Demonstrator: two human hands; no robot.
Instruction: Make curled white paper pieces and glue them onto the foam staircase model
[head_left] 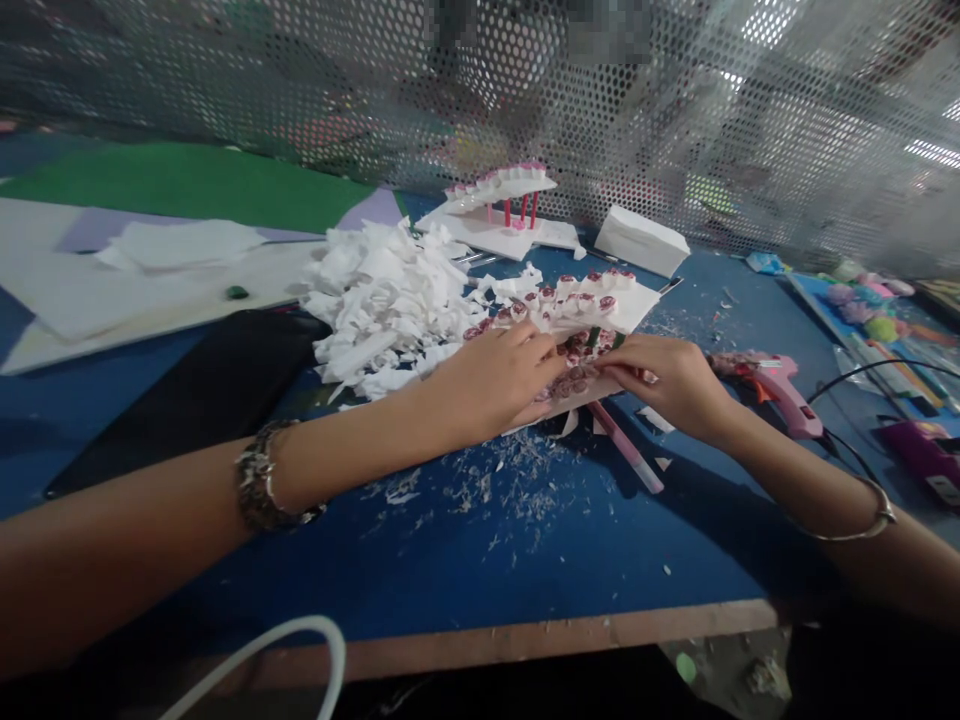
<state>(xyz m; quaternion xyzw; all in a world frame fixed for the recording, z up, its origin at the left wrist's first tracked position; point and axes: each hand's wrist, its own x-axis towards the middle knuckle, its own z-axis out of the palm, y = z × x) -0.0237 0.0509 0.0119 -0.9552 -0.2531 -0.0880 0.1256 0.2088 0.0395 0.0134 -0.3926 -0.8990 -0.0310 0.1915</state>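
A white two-level craft model sits before me, with small white pieces with dark red tops in rows and dark green posts between its levels. My left hand is closed on the model's near left side, fingers curled over the lower level and thumb along its edge. At the model's right side, my right hand has its fingers pinched together by the lower level. Whatever lies between those fingertips is too small to make out. A pink-and-white marker-like stick lies just below the hands.
A heap of torn white paper lies left of the model. Behind it stands a similar model on red posts beside a white block. A pink glue gun with a cord is at right, a black flat object at left. Scraps litter the blue table.
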